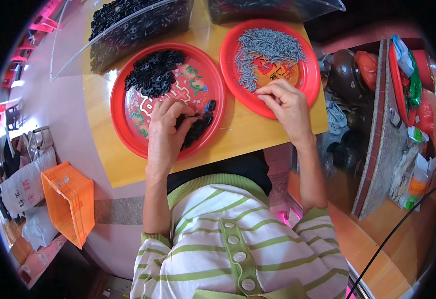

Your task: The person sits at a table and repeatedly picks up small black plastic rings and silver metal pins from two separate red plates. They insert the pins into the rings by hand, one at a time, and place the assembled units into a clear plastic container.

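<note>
My left hand point(164, 128) is over the left red tray point(117, 107), its thumb and fingers closed in a pinch; what sits between them is hidden. A smaller heap of black plastic pieces point(198, 130) lies right beside those fingertips. Farther back in that tray is a large pile of small black plastic parts point(154, 74). My right hand point(287, 105) hovers at the near side of the right red tray point(226, 74), thumb and forefinger pressed together. Anything in that pinch is too small to make out. Behind it, grey screws point(268, 47) are heaped in the tray.
Both trays stand on a yellow table point(243, 135). At its far edge, a clear plastic bin point(143, 30) holds more black parts, with a second bin beside it. An orange crate point(68, 202) is on the left. A dark jar point(345, 74) and a stone-topped ledge point(375, 144) are on the right.
</note>
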Action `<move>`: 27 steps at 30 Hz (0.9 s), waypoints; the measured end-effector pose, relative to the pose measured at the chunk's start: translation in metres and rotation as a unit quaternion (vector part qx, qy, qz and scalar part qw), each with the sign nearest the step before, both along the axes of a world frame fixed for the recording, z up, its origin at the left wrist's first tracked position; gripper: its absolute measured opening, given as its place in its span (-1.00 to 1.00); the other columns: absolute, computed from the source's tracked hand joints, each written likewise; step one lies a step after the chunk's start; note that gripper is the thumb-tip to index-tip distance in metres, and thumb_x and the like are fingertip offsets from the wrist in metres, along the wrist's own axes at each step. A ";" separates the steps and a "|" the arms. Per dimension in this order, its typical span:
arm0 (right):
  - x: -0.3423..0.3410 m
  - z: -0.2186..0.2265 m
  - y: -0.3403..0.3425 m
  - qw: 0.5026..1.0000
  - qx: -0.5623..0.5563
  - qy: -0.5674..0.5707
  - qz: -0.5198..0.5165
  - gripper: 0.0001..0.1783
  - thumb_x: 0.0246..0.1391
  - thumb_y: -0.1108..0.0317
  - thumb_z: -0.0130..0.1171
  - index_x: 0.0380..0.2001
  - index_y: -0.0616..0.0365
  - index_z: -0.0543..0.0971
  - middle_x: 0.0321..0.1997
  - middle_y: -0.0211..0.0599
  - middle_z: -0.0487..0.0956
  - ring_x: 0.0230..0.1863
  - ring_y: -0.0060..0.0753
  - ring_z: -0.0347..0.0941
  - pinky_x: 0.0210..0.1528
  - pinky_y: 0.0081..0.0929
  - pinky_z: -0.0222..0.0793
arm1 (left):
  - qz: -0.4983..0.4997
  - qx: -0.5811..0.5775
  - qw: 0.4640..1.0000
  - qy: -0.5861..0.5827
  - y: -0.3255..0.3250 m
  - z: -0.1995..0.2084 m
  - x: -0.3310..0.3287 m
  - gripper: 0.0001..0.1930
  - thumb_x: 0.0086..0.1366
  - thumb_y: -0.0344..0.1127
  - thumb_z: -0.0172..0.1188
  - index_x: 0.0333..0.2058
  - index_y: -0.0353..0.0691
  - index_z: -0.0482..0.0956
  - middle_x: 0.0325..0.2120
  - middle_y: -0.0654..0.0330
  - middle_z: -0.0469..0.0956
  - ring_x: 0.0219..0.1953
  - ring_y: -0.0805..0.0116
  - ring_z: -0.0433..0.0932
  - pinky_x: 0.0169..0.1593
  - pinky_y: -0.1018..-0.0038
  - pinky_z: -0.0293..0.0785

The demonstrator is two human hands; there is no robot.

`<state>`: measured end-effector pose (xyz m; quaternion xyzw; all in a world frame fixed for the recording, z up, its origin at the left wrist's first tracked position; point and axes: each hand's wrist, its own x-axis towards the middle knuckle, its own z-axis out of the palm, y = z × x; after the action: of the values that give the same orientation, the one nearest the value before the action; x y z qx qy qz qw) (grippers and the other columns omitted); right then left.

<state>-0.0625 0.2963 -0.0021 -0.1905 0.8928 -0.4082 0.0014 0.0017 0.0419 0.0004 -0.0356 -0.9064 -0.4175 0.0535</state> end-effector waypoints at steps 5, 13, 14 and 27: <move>-0.005 -0.001 0.002 0.995 0.068 0.064 0.031 -0.90 -0.11 0.52 0.19 -0.43 0.23 0.56 -0.44 -0.30 0.48 -0.40 -0.36 0.45 -0.36 -0.49 0.33 | 0.041 0.105 0.993 0.026 0.003 -0.002 0.012 -0.85 0.03 -0.55 0.24 -0.40 -0.31 0.46 -0.43 0.16 0.54 -0.35 0.37 0.53 -0.27 0.53 0.42; -0.011 0.002 -0.003 0.997 0.064 0.011 0.049 -0.90 -0.08 0.44 0.18 -0.43 0.20 0.53 -0.41 -0.22 0.48 -0.30 -0.16 0.46 -0.28 -0.31 0.35 | 0.091 0.565 0.806 -0.150 0.006 0.006 0.026 -0.87 0.15 -0.56 0.15 -0.32 -0.31 0.42 -0.39 0.08 0.56 -0.36 0.38 0.56 -0.25 0.57 0.46; -0.010 0.002 -0.007 0.996 0.071 0.001 0.052 -0.90 -0.07 0.43 0.18 -0.44 0.20 0.53 -0.40 -0.22 0.48 -0.30 -0.15 0.46 -0.29 -0.31 0.35 | 0.081 0.588 0.790 -0.154 0.004 0.006 0.027 -0.88 0.15 -0.56 0.14 -0.32 -0.30 0.43 -0.39 0.07 0.56 -0.35 0.38 0.56 -0.25 0.56 0.47; -0.014 0.016 -0.006 0.986 0.143 0.060 0.061 -0.91 -0.06 0.48 0.14 -0.46 0.23 0.45 -0.44 -0.17 0.44 -0.34 -0.11 0.43 -0.32 -0.32 0.34 | 0.124 0.594 0.795 0.011 -0.042 0.035 -0.025 -0.91 0.24 -0.48 0.02 -0.29 -0.30 0.46 -0.30 -0.06 0.56 -0.27 0.24 0.59 -0.17 0.44 0.51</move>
<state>-0.0761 0.2905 0.0140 -0.2664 0.9272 -0.2635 -0.0002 -0.0234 0.0002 0.0350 0.1114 -0.4759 -0.8634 0.1252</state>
